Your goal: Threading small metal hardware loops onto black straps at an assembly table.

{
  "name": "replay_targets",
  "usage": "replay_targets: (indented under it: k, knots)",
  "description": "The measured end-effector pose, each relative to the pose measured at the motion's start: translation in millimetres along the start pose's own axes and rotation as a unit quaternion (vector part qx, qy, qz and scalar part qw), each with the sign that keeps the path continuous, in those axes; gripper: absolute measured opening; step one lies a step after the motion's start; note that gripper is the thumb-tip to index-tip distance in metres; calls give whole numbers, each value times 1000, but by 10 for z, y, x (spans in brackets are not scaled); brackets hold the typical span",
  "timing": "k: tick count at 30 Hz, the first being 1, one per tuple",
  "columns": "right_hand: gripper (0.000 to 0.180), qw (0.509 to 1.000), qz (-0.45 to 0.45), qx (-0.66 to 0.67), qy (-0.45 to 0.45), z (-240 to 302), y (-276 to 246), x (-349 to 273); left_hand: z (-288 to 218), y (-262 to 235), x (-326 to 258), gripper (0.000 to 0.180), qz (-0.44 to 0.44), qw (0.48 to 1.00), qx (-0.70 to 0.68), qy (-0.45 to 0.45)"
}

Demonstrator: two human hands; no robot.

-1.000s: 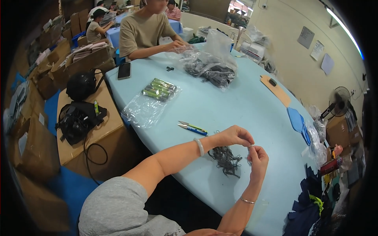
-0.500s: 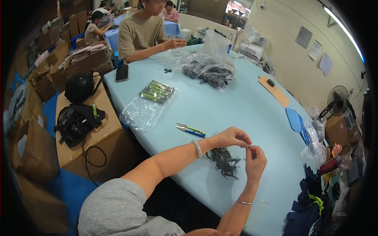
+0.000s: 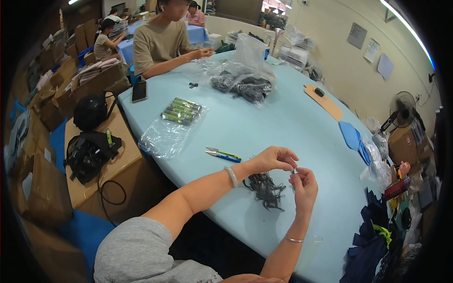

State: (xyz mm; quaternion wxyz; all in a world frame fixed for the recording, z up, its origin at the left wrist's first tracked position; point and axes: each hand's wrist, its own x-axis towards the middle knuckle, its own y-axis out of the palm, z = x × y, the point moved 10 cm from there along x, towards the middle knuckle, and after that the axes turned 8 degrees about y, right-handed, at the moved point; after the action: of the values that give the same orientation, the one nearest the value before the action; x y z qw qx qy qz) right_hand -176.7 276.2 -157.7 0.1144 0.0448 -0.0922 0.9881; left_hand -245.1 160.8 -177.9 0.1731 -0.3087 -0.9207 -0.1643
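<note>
My left hand (image 3: 274, 159) and my right hand (image 3: 304, 185) meet fingertip to fingertip above the table (image 3: 264, 127). Both are closed in a pinch. A tiny dark piece shows between the fingertips, too small to name. Just below my left wrist lies a tangled heap of dark grey looped cords (image 3: 265, 191), partly covered by the hand and forearm. Left of that heap rest thread snips (image 3: 223, 155) with blue and yellow-green handles, and nothing touches them.
Batteries (image 3: 181, 111) in clear plastic lie to the left, with a phone (image 3: 139, 92) beyond. A clear bag of dark cords (image 3: 245, 85) stands at the far side, near a co-worker (image 3: 163, 45). Blue pieces (image 3: 350, 137) and dark cloth (image 3: 363, 240) lie along the right.
The view has shifted slightly, so the table things sit a little further left. My hands stay pinched together, and the right fingers have curled a bit more around the small piece.
</note>
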Motion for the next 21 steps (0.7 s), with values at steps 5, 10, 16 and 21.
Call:
replay_targets:
  k: [5,10,16,21]
  knots:
    - [9,997,4,76,-3,8,24,11,25,75,-27,27,16,999,-26,-24]
    - [9,998,-20,51,-33,33,-17,22,89,89,-30,21,10,998,-49,-43]
    - [10,997,13,68,-42,29,56,24,132,-5,-34,19,-31,997,-50,-51]
    - [11,996,23,77,-49,113,67,-5,109,-73,-45,19,-63,995,-53,-51]
